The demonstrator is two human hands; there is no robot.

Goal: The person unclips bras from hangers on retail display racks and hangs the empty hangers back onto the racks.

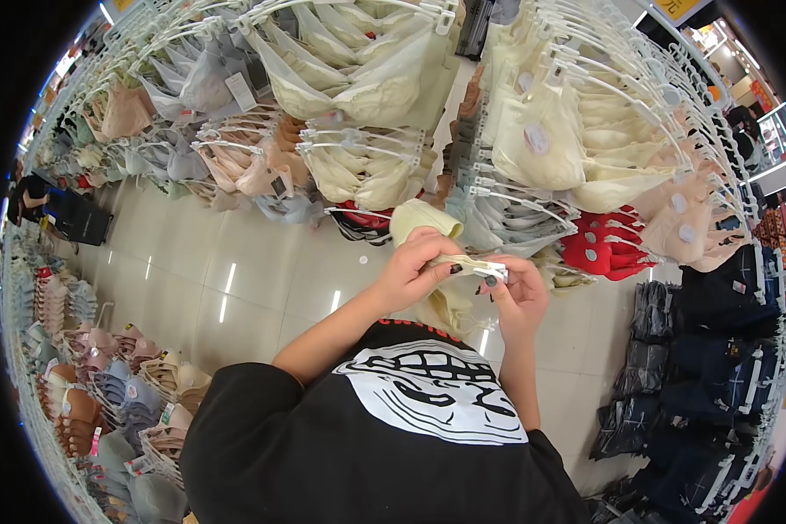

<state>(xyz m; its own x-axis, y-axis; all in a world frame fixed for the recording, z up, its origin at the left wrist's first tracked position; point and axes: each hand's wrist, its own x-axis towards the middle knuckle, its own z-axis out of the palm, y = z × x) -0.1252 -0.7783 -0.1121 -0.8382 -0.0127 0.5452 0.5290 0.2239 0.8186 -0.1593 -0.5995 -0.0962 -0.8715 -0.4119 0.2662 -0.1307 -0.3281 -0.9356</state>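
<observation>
A pale yellow bra (425, 218) is held in front of my chest, one cup above my hands and more of the fabric hanging below them. My left hand (415, 266) is closed on the bra's band, thumb and fingers pinching it. Closed around a white plastic hanger end (496, 271) is my right hand (520, 295), its dark-nailed thumb pressed against the plastic. The two hands are close together, with the band stretched between them. Fingers hide where the fabric meets the hanger.
Racks of bras on white hangers stand ahead, with cream bras (537, 131) and red bras (604, 244) near my hands. More bras (135, 393) hang at lower left. Dark packaged garments (646, 367) hang at right. Glossy tiled floor (236, 271) lies below. Another person (31, 199) is at far left.
</observation>
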